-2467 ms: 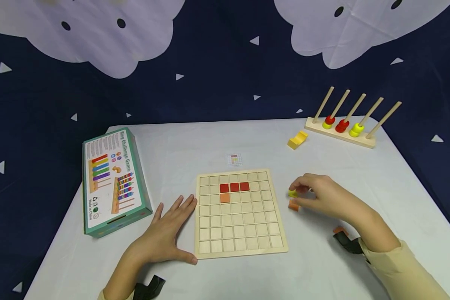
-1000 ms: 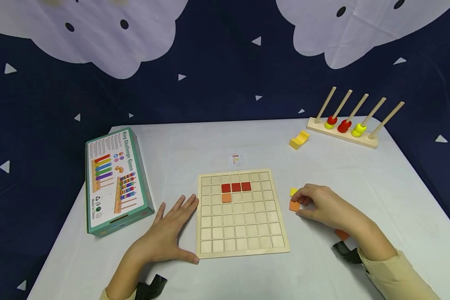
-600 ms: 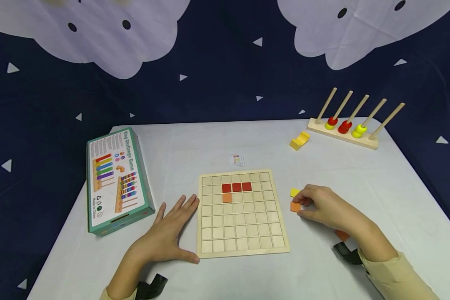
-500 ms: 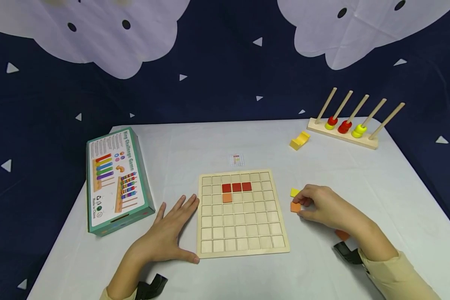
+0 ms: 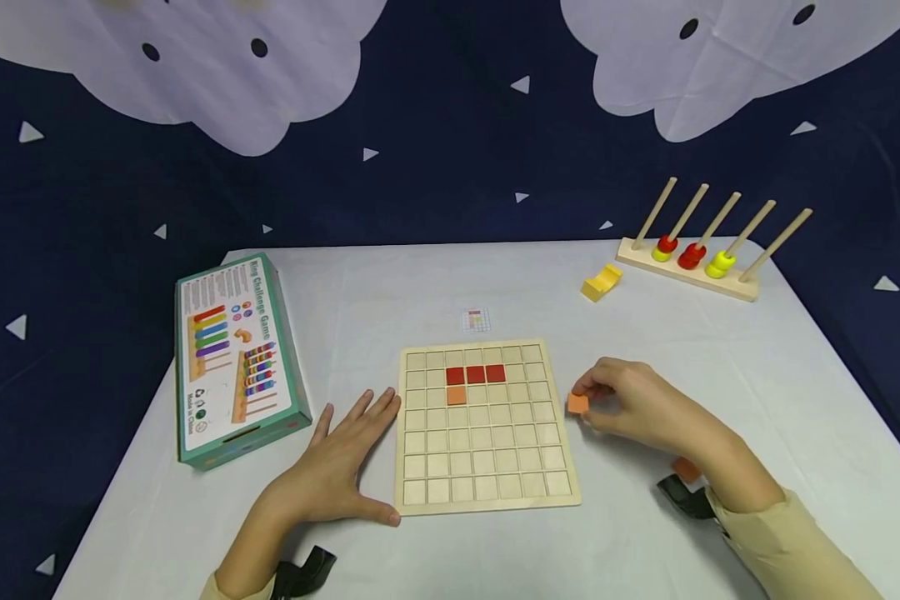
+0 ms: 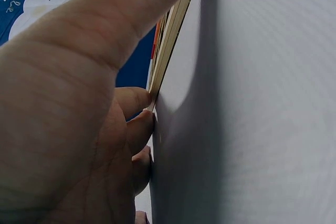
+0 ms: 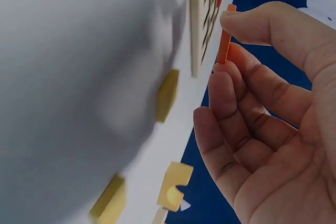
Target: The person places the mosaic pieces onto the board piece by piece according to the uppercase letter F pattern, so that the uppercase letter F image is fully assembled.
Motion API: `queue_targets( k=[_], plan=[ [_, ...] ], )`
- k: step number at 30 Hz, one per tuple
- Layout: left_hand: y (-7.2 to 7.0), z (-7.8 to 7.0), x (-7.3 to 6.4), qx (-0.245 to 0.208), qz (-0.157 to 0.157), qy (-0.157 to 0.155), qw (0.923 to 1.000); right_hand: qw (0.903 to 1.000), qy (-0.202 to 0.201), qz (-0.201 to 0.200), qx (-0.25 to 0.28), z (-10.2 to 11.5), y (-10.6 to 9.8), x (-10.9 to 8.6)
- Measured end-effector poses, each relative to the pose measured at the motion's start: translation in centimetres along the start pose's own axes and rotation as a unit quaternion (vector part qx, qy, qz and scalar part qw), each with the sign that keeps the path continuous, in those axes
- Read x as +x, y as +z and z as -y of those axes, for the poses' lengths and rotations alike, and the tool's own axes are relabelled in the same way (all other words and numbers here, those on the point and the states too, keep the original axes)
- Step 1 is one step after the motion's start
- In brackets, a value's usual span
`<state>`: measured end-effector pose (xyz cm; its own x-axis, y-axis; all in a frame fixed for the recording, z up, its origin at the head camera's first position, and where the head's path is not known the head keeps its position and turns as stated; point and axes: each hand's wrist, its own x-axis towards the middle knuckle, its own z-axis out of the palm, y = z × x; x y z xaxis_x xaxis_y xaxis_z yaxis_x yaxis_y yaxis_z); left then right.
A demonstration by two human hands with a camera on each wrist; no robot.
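Orange tile, one: is being pinched between thumb and fingertips of the right hand, seemingly hanging clear of the table, just off the right edge of a wooden grid board. Left hand: is resting spread along that board's left edge, thumb lying at its near left corner, apparently steadying it. Red tiles, three: are sitting in a row toward the board's far edge, a second orange tile lying directly nearer, below the leftmost. Small pattern card: is lying between board and table's far edge, detail too small for reading. Peg stand: is standing toward the table's far right corner. Box: is lying along the table's left edge. Step in hand, by judgement: bringing the pinched piece to the board. Next move: is probably calling for crossing the right edge and lowering it squarely into a cell, likely in the second orange tile's row
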<state>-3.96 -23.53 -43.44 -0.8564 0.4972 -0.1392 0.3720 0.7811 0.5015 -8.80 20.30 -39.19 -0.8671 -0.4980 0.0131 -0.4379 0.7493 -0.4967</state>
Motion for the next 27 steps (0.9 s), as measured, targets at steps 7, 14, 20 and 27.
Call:
queue_targets(
  k=[7, 14, 20, 27],
  plan=[
    [0.0, 0.0, 0.1, -0.003, 0.002, 0.000, 1.0000, 0.9995, -0.019, 0.010, 0.022, 1.6, 0.2, 1.6],
    [0.0, 0.1, 0.2, 0.002, 0.000, 0.001, 1.0000, 0.9970, -0.057, 0.012, 0.052, 3.5, 0.9, 3.1],
    [-0.1, 0.0, 0.1, 0.000, -0.001, 0.000, 1.0000, 0.9948, -0.074, 0.030, 0.064, 5.0, 2.1, 4.6],
    [-0.2, -0.1, 0.0, -0.005, -0.002, -0.003, 1.0000, 0.9928, -0.097, 0.043, 0.055, 6.6, 3.5, 6.2]
  ],
)
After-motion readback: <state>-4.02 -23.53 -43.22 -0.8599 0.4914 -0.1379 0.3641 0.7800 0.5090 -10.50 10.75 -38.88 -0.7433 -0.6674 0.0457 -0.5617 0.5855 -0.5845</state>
